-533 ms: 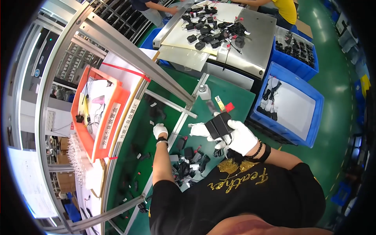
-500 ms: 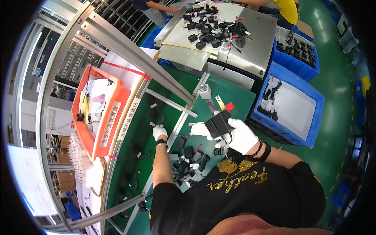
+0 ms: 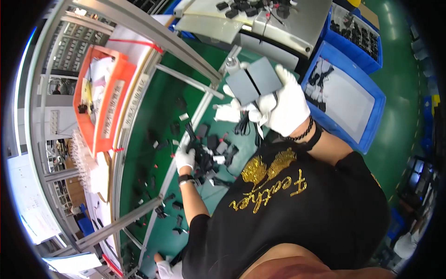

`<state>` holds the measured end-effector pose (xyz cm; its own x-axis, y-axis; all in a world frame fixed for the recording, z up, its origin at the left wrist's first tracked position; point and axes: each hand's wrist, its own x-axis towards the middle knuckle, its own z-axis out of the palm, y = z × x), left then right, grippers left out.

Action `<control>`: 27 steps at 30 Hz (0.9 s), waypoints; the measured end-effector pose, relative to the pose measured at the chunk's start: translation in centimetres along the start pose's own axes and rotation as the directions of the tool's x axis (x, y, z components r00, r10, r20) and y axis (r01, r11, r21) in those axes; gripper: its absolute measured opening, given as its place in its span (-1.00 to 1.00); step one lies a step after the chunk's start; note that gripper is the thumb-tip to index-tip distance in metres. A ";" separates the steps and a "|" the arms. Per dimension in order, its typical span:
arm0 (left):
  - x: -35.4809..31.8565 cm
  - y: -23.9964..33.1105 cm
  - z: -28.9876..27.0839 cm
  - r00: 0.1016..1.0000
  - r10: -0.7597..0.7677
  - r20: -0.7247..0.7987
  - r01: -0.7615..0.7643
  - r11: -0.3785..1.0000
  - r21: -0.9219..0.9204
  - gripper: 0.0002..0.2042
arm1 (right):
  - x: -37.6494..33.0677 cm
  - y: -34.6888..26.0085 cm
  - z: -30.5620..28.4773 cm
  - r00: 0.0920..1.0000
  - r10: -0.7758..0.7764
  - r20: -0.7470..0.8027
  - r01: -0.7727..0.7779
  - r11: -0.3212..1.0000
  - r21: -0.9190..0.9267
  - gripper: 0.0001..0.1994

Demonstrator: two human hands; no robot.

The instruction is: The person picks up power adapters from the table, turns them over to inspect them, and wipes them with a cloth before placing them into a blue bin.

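My right hand point(image 3: 290, 104), in a white glove, holds two black box-shaped power adapters point(image 3: 254, 81) side by side, flat faces upward. Their cords and a white tag hang below the palm. My left hand point(image 3: 185, 158), also gloved, is at the metal rail beside a pile of black adapters point(image 3: 216, 151). A bundled black cord point(image 3: 190, 132) sticks up at its fingertips and appears to be gripped; what lies under the fingers is hidden. Between the two hands lies a crumpled white glove or cloth point(image 3: 227, 113), next to a coiled black cord point(image 3: 242, 124).
Left of the rail point(image 3: 197, 111), a green belt point(image 3: 153, 176) carries scattered adapters. An orange bin point(image 3: 104, 111) stands beyond it. A white bottle point(image 3: 232, 65) stands behind the held adapters. Blue crates point(image 3: 344, 97) are at right; a metal table point(image 3: 297, 35) with adapters is ahead.
My left hand has drawn back from over the belt to the pile's edge, with a cord now at its fingers. My right hand has raised and tilted the two adapters. The view has shifted.
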<state>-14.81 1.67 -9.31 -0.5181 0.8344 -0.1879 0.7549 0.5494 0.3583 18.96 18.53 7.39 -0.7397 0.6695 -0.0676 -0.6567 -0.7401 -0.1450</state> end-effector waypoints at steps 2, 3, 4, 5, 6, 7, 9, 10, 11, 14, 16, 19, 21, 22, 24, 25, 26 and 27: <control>-0.3 3.4 -2.5 0.990 -0.134 -0.045 0.136 0.990 0.025 -0.55 | -0.1 -0.1 0.1 0.999 0.002 -0.039 -0.004 0.999 -0.042 -0.37; -0.7 3.2 -2.9 0.979 -0.020 -0.201 0.019 1.000 -0.011 -0.56 | -0.4 0.0 0.1 0.999 0.003 -0.049 -0.006 0.999 -0.051 -0.36; -0.8 5.0 -4.1 0.965 0.078 -0.250 -0.114 0.984 -0.135 -0.63 | -0.7 0.2 0.3 0.992 -0.008 -0.126 0.001 0.998 -0.056 -0.37; -1.1 8.1 -5.1 0.958 0.077 -0.276 -0.197 0.876 -0.440 -0.68 | -1.1 0.2 0.3 0.991 0.002 -0.134 -0.009 0.999 -0.050 -0.37; -2.2 12.7 -6.8 0.955 0.069 -0.287 -0.241 0.744 -0.623 -0.70 | -1.5 0.2 0.1 0.989 -0.013 -0.149 0.003 0.998 -0.068 -0.38; -2.6 14.6 -7.7 0.916 0.196 -0.350 -0.376 0.723 -0.580 -0.69 | -2.1 0.3 0.1 0.988 -0.027 -0.154 0.014 0.996 -0.088 -0.39; -3.2 18.6 -8.5 0.856 0.355 -0.376 -0.516 0.533 -0.671 -0.62 | -1.3 1.0 -0.7 0.981 0.005 -0.193 -0.024 0.995 -0.097 -0.41; -3.5 21.2 -9.0 0.825 0.408 -0.391 -0.565 0.567 -0.600 -0.59 | -1.7 1.3 -0.9 0.979 -0.011 -0.202 -0.014 0.992 -0.124 -0.42; -3.5 23.1 -9.1 0.740 0.520 -0.427 -0.671 0.516 -0.533 -0.60 | -2.3 1.5 -1.1 0.977 -0.028 -0.212 -0.004 0.989 -0.148 -0.44; -2.2 28.2 -8.4 0.742 0.656 -0.141 -0.622 0.594 -0.510 -0.64 | -3.7 2.1 -4.0 0.971 -0.228 -0.072 0.116 0.712 -0.693 -0.55; -0.1 29.5 -7.0 0.672 0.716 0.192 -0.529 0.645 -0.552 -0.65 | -4.2 2.0 -4.1 0.922 -0.346 0.176 0.183 -0.013 -0.983 -0.57; 1.7 28.9 -4.4 0.574 0.748 0.333 -0.458 0.630 -0.627 -0.64 | -4.6 1.2 -4.4 0.863 -0.252 0.438 0.125 -0.734 -0.668 -0.60; 2.0 28.8 -2.9 0.517 0.790 0.329 -0.450 0.578 -0.680 -0.64 | -5.0 0.6 -4.9 0.912 -0.289 0.291 0.162 -0.398 -0.903 -0.58; 1.9 28.9 -2.3 0.560 0.772 0.301 -0.413 0.575 -0.707 -0.64 | -5.3 0.3 -5.2 0.934 -0.282 0.217 0.164 -0.200 -0.966 -0.57; 1.9 29.3 -1.4 0.607 0.751 0.259 -0.392 0.567 -0.724 -0.64 | -5.7 -0.4 -5.6 0.970 -0.227 0.087 0.135 0.205 -0.970 -0.55; 1.9 29.6 -1.1 0.599 0.756 0.263 -0.394 0.564 -0.726 -0.64 | -5.9 -0.9 -5.7 0.982 -0.184 0.035 0.107 0.394 -0.913 -0.54; 1.7 29.9 -0.8 0.618 0.755 0.219 -0.400 0.542 -0.739 -0.64 | -6.1 -1.4 -5.8 0.991 -0.131 -0.004 0.071 0.567 -0.821 -0.52; 1.5 30.4 -0.4 0.633 0.753 0.176 -0.405 0.517 -0.754 -0.64 | -6.4 -2.0 -6.0 0.997 -0.074 -0.036 0.028 0.715 -0.699 -0.51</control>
<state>7.21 19.57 1.70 0.3114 0.9502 -0.0101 0.2963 -0.0870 0.9511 25.88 16.06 2.20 -0.6830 0.7246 -0.0922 -0.3874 -0.4663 -0.7953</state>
